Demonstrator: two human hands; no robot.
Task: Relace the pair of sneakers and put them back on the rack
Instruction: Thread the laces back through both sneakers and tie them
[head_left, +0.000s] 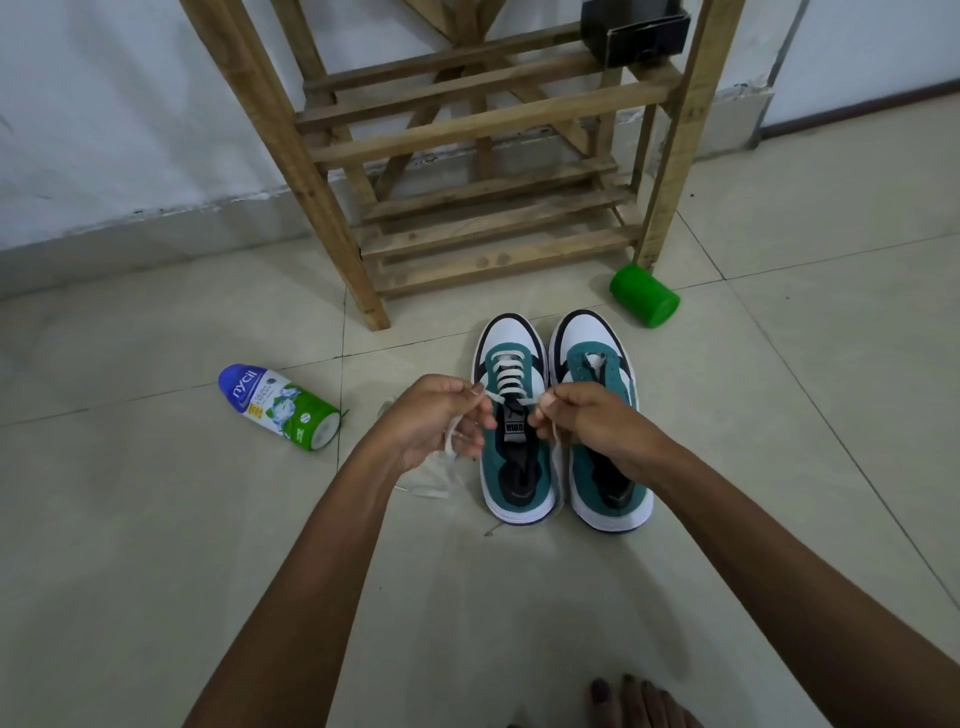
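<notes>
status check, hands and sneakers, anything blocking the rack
Left hand and right hand each pinch a lace end over the left sneaker. Right sneaker unlaced. Both on floor before rack; nothing between.

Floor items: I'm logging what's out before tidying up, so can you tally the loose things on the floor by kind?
Sneakers: 2, the laced left sneaker and the unlaced right sneaker
Powder bottles: 1, the bottle lying on its side
Green cups: 1, the green cup tipped over by the rack
Loose white laces: 1, the spare lace
Total: 5
</notes>
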